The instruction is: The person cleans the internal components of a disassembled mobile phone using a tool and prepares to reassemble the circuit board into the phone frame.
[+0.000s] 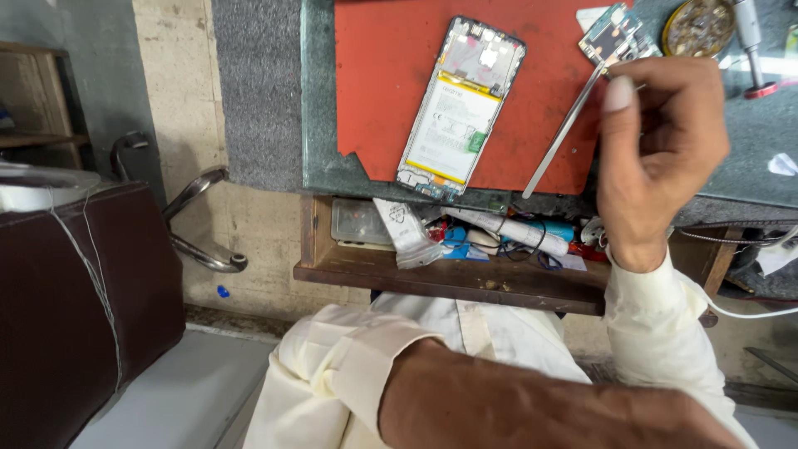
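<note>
- Red rubber mat (pixel 382 83) covers much of the grey worktop (pixel 748 158), and it is the largest thing in the work area; its lower edge is ragged.
- Open phone (pixel 462 106) lies tilted on the middle of the mat with its back cover off, so the pale battery and the upper frame are exposed. By the look of it the opening-up is done, while the battery is still seated in the body.
- Shelf (pixel 449 278) under the worktop holds a clutter of small packets, a clear box, a tube and cables, none of it being touched.
- Right hand (pixel 661 158) is raised over the right edge of the mat, fingers curled in and pinched shut on the top of a pair of long metal tweezers (pixel 565 133), whose shaft slants down towards the mat's lower edge.
- Left hand is not visible: only the forearm and a cream sleeve cross the bottom of the view, so I cannot tell whether it is open or holding anything.
- Small circuit board (pixel 613 33) rests just beyond the right hand, at the top right corner of the mat and well apart from the phone, so one part appears already lifted out; refitting or further removal seems left to do.
- Round tin of small parts (pixel 700 27) sits near that board.
</note>
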